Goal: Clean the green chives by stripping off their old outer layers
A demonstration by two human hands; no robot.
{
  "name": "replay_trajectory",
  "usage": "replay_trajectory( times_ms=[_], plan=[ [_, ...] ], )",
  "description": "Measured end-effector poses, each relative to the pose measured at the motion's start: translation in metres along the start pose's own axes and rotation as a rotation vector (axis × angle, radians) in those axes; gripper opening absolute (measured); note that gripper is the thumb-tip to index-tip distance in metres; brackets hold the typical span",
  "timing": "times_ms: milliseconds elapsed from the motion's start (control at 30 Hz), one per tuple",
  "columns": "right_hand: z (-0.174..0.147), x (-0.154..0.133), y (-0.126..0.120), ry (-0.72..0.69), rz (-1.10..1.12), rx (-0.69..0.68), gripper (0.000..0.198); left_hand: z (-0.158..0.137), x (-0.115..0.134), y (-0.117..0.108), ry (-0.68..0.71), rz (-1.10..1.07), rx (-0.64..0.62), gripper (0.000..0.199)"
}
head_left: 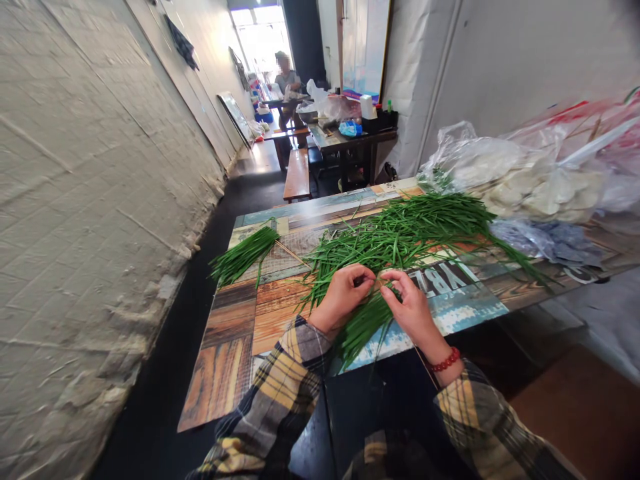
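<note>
A bunch of green chives (367, 327) hangs toward me over the table's near edge, its upper end between my hands. My left hand (345, 293) is closed, thumb and forefinger pinched at the top of the bunch. Facing it, my right hand (407, 303) is closed in a pinch on a thin wooden skewer (424, 365), whose shaft shows below the palm. Fingertips of both hands nearly meet, hiding the skewer's tip. Beyond them lies a large loose pile of chives (400, 230). To the left rests a neat bundle of chives (245, 255) with thin skewers (290, 252) sticking out of its right end.
Clear plastic bags with pale flat pieces (545, 190) lie at the right of the patterned table (230, 340). A white wall (90, 167) runs along the left. Farther back are a bench (298, 173), another cluttered table (330, 138) and a seated person (287, 79).
</note>
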State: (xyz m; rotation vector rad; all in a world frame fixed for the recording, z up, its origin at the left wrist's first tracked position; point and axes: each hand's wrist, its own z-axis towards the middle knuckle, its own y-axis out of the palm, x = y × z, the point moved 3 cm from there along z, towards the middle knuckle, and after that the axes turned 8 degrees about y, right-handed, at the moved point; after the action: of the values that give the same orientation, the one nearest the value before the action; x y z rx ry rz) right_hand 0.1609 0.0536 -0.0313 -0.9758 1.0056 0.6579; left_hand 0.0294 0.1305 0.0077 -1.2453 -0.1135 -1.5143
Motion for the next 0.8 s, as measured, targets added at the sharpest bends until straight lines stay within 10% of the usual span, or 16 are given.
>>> replay_trajectory(
  times_ms=[400, 633, 800],
  plan=[
    [0.002, 0.001, 0.0, -0.009, 0.034, 0.004, 0.015, -0.003, 0.008, 0.003, 0.107, -0.003, -0.186, 0.017],
    [0.001, 0.0, 0.0, 0.002, 0.031, -0.001, 0.016, 0.003, -0.025, -0.022, -0.09, 0.24, 0.188, 0.017],
    [0.001, -0.001, 0.0, 0.002, 0.039, -0.013, 0.016, 0.002, -0.03, -0.03, -0.075, 0.546, 0.171, 0.016]
  ],
)
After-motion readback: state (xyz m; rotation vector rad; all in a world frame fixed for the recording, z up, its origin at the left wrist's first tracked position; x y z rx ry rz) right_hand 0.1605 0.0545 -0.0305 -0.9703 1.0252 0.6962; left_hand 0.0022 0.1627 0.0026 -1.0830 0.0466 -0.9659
